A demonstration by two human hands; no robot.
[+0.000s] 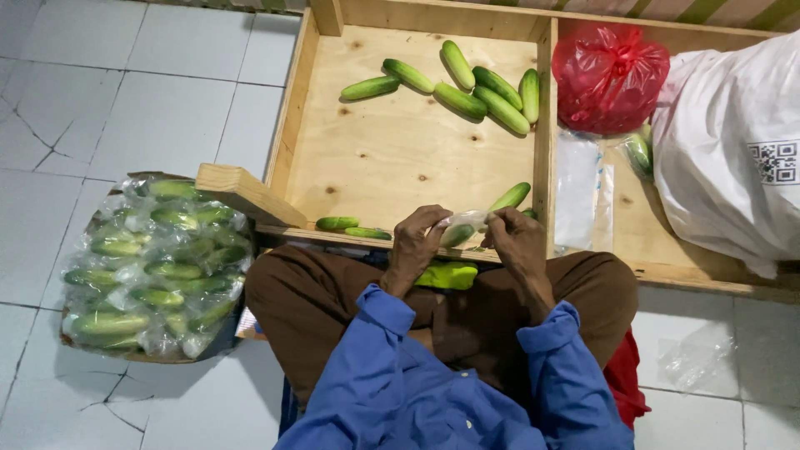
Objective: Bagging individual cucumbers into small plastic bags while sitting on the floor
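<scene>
Over the pale plywood tray (400, 158), left hand (414, 246) and right hand (518, 242) pinch a clear-plastic-wrapped green cucumber (460, 230). Both grips are closed on it. Pulling the wrap taut and even would likely seal it best.

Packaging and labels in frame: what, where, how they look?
Clear bag: around a cucumber, held by left hand and right hand.
Bagged cucumbers: left floor pile, clear wrap.
Red bag: right compartment, knotted.
White sack: far right, square black code label.
Flat clear bags: under red bag.

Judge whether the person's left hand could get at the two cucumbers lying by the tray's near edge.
Probably yes: the two cucumbers lie just beside the left hand with nothing between, though that hand now holds a small bag.
</scene>
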